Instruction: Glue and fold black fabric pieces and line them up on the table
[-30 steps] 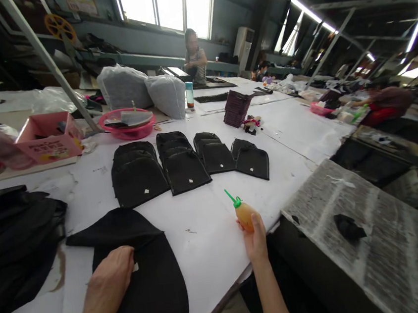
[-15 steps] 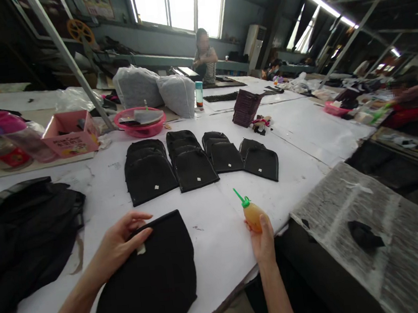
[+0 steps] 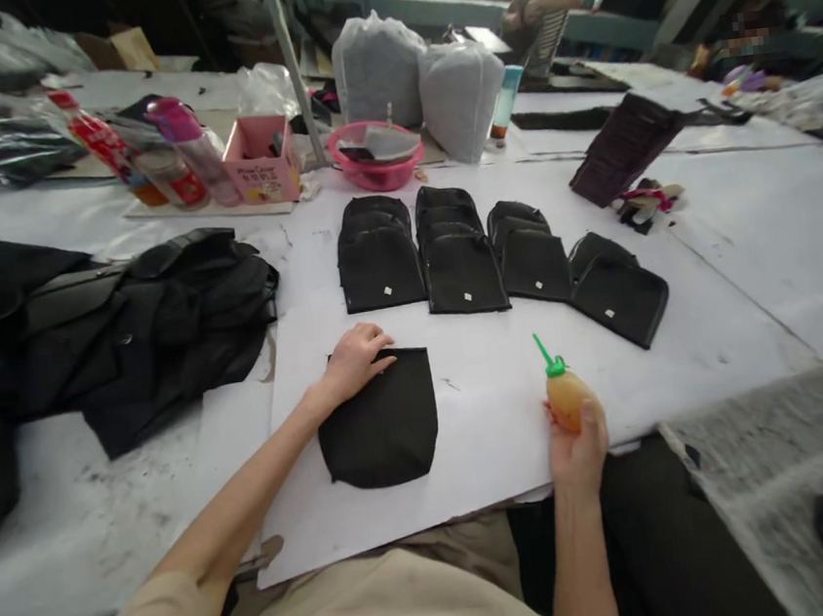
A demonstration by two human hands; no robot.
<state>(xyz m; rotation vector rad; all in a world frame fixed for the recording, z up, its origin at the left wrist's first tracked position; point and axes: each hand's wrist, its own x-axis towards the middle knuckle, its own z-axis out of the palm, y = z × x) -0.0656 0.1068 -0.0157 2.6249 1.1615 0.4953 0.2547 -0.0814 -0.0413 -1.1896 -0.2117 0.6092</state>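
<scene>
A black, flat panel [image 3: 387,428] with one straight top edge and rounded lower corners lies on the white table in front of me. My left hand [image 3: 358,358] is at its upper left edge, thumb on the panel's face and fingers along the top edge. The hand covers that corner. To the right, my right hand [image 3: 577,442] is wrapped round a squeeze bottle [image 3: 570,399] of amber liquid. Its thin green nozzle points up and left, apart from the panel. Beyond both hands, similar black panels [image 3: 382,267] lie in several overlapping stacks, with small white tags on the front ones.
A heap of black material [image 3: 161,305] covers the left side. Behind stand a pink box [image 3: 269,176], bottles, a pink basin [image 3: 379,174] and grey wrapped bundles [image 3: 463,97]. A dark purple stack [image 3: 622,149] leans at back right. A person [image 3: 549,9] is across the table.
The black panel, tilted up close to me before, now lies on the table farther away, my left hand still at its top edge. The view has turned left and down. My right hand keeps the bottle.
</scene>
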